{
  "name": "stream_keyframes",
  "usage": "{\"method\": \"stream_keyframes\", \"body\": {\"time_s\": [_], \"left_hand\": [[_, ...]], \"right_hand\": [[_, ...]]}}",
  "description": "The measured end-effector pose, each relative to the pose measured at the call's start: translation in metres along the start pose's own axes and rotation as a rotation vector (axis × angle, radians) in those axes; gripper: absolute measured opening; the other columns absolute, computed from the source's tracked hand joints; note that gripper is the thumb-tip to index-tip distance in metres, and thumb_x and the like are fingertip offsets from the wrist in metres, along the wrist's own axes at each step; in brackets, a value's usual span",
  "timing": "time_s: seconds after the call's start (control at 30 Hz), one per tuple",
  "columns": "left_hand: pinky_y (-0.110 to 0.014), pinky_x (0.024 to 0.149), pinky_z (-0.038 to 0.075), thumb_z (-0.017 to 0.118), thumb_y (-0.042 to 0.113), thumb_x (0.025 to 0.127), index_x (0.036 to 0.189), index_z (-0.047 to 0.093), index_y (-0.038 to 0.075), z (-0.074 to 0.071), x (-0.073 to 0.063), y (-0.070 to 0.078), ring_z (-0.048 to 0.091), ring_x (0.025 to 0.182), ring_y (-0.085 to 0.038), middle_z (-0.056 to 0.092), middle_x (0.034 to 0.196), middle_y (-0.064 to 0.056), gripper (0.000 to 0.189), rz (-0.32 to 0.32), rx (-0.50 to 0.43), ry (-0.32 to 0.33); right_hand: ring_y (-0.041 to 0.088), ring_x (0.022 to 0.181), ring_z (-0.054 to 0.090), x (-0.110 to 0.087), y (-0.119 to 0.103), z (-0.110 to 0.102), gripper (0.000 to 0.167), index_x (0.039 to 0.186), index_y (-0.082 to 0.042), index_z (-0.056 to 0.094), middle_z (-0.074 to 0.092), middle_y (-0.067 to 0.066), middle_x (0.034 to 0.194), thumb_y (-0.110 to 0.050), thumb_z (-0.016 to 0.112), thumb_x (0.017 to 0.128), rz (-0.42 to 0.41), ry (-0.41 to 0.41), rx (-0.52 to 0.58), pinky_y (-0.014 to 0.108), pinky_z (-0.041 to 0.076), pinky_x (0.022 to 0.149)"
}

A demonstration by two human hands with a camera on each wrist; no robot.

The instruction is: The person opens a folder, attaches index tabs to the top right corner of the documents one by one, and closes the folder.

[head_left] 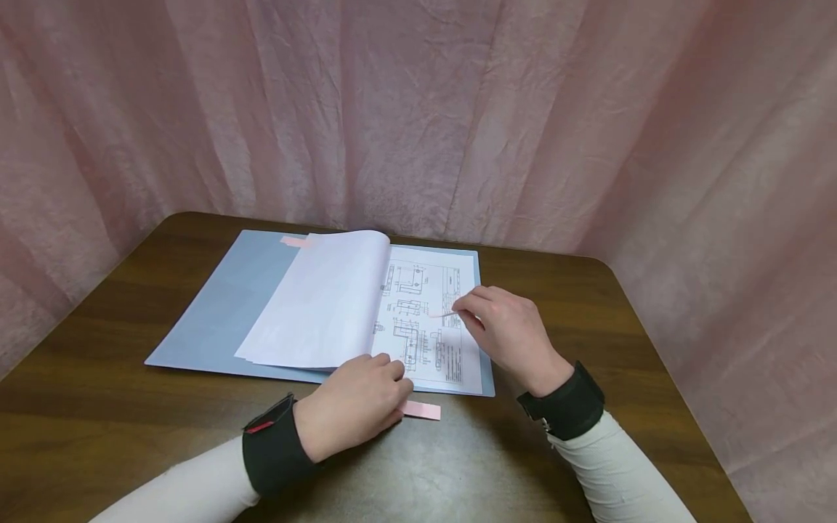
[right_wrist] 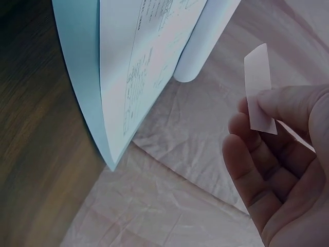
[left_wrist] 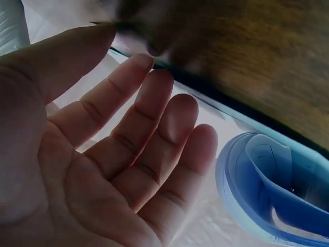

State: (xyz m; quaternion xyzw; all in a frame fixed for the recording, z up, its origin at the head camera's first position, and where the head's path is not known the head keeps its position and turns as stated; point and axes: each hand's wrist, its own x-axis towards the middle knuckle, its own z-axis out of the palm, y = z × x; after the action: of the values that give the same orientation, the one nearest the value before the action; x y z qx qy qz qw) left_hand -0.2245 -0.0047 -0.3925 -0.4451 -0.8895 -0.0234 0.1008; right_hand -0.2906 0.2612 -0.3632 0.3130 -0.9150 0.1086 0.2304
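My right hand (head_left: 506, 330) pinches a pale pink sticky tab (right_wrist: 261, 87) between thumb and fingers, above the drawing page (head_left: 425, 319) of a blue folder. In the right wrist view the tab stands up from the thumb tip, its lower end against the fingers. My left hand (head_left: 360, 399) lies at the folder's near edge with relaxed fingers, its palm bare in the left wrist view. Beside its fingertips a pink strip of sticky notes (head_left: 421, 411) lies on the table, partly hidden by the hand. Turned-over sheets (head_left: 314, 305) curve across to the folder's left side.
The blue folder (head_left: 203, 312) lies spread on a brown wooden table (head_left: 549, 283). Another pink tab (head_left: 292, 241) sticks out from the turned sheets at the far left. A pink curtain (head_left: 418, 109) hangs behind the table and down its right side.
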Motion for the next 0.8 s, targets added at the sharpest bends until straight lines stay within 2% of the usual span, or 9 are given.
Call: {"method": "stream_keyframes", "body": {"time_s": [0.13, 0.23, 0.33, 0.4, 0.6, 0.8], "left_hand": [[-0.027, 0.064, 0.045, 0.090, 0.031, 0.094, 0.098, 0.079, 0.015, -0.003, 0.003, -0.002, 0.050, 0.072, -0.014, 0.059, 0.080, 0.003, 0.020, -0.026, -0.044, -0.022], [-0.028, 0.065, 0.046, 0.090, 0.029, 0.094, 0.097, 0.078, 0.014, -0.004, 0.007, -0.008, 0.052, 0.072, -0.015, 0.060, 0.080, 0.002, 0.020, -0.051, -0.055, 0.020], [-0.030, 0.067, 0.051, 0.090, 0.026, 0.094, 0.099, 0.078, 0.011, -0.001, 0.015, -0.017, 0.057, 0.074, -0.017, 0.065, 0.085, 0.000, 0.020, -0.077, -0.025, 0.077], [-0.032, 0.072, 0.055, 0.091, 0.025, 0.094, 0.103, 0.079, 0.009, 0.003, 0.020, -0.025, 0.062, 0.078, -0.019, 0.071, 0.091, -0.003, 0.022, -0.097, 0.001, 0.091], [-0.038, 0.086, 0.060, 0.088, 0.025, 0.096, 0.111, 0.081, 0.004, 0.013, 0.030, -0.040, 0.070, 0.087, -0.023, 0.077, 0.102, -0.009, 0.027, -0.140, 0.051, 0.062], [-0.041, 0.098, 0.059, 0.090, 0.032, 0.095, 0.118, 0.080, 0.002, 0.016, 0.032, -0.042, 0.073, 0.098, -0.025, 0.078, 0.110, -0.012, 0.039, -0.129, 0.118, -0.004]], "right_hand": [[0.018, 0.089, 0.073, 0.000, 0.000, 0.000, 0.015, 0.108, -0.014, 0.085, 0.081, 0.000, 0.102, -0.008, 0.088, 0.095, 0.018, -0.014, 0.008, 0.036, 0.061, 0.074], [0.017, 0.088, 0.071, -0.002, 0.002, 0.001, 0.014, 0.108, -0.015, 0.084, 0.080, -0.001, 0.101, -0.009, 0.088, 0.095, 0.023, -0.027, 0.011, 0.036, 0.060, 0.074], [0.016, 0.083, 0.068, -0.005, 0.004, 0.003, 0.012, 0.106, -0.014, 0.083, 0.079, -0.001, 0.098, -0.008, 0.087, 0.096, 0.018, -0.038, 0.000, 0.034, 0.058, 0.070], [0.016, 0.080, 0.066, -0.006, 0.007, 0.005, 0.011, 0.104, -0.014, 0.082, 0.078, -0.002, 0.095, -0.007, 0.085, 0.096, 0.014, -0.043, -0.009, 0.033, 0.056, 0.067], [0.015, 0.074, 0.058, -0.008, 0.020, 0.010, 0.012, 0.103, -0.013, 0.079, 0.074, -0.002, 0.090, -0.009, 0.087, 0.094, 0.005, -0.070, -0.022, 0.030, 0.051, 0.062], [0.018, 0.071, 0.058, -0.002, 0.042, 0.016, 0.017, 0.104, -0.011, 0.079, 0.074, 0.002, 0.089, -0.010, 0.091, 0.093, -0.002, -0.078, -0.082, 0.030, 0.050, 0.061]]}}
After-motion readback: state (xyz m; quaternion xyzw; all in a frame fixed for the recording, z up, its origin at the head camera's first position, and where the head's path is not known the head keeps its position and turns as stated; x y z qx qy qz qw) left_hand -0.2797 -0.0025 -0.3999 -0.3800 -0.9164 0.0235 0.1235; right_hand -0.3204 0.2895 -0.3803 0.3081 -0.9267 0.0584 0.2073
